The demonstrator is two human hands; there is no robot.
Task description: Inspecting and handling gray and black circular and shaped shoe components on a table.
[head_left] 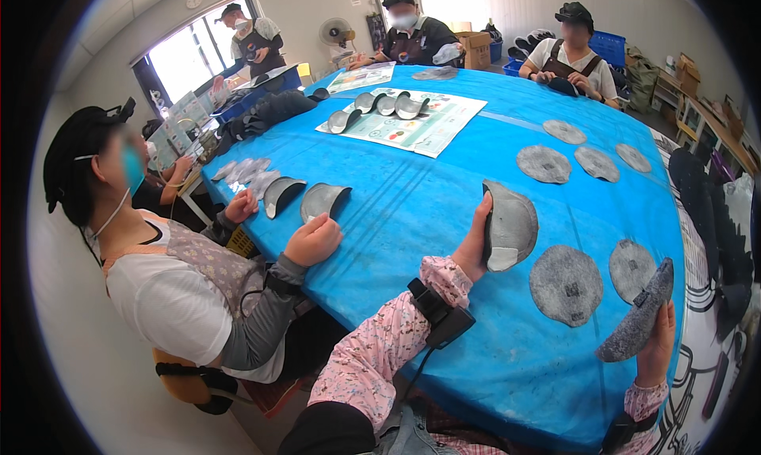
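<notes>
My left hand is closed around the edge of a curved grey shell-shaped piece with a dark rim. A pale patch sits at the shell's lower end. Held up at the right, a speckled grey felt piece is gripped by my right hand, its fingers partly hidden behind it. It is seen nearly edge-on and looks bent. Between my hands a round grey felt piece with a small dark square lies flat on the blue-covered table. Another round felt piece lies partly behind the one I hold.
More felt rounds lie farther back. Several curved shells rest on a printed sheet. At my left a co-worker has both hands near two shells. Other people sit or stand around the far side.
</notes>
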